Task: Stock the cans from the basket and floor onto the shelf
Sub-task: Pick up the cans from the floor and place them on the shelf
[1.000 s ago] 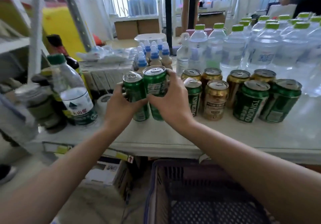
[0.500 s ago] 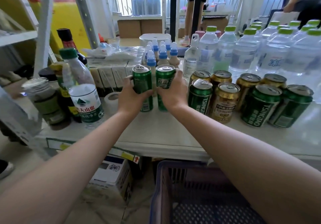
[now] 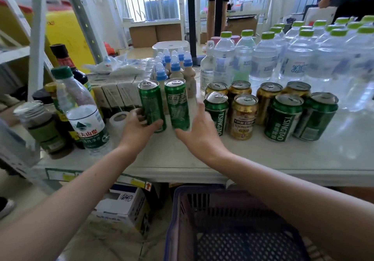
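Two tall green cans stand upright side by side on the white shelf. My left hand wraps the base of the left can, with the thumb across its front. My right hand is just right of the right can, fingers spread and off the can, the thumb close to its foot. To the right stand short green cans and gold cans in two rows. The purple basket sits on the floor below me, and the part of its inside that I see holds nothing.
Green-capped water bottles fill the back right. Small blue-capped bottles stand behind the tall cans. A water bottle, dark sauce bottles and a jar crowd the left. A carton lies under the shelf. A person stands far right.
Both tall green cans went from held above the shelf to standing on it. My right hand has let go and opened; my left hand slid down to its can's base.
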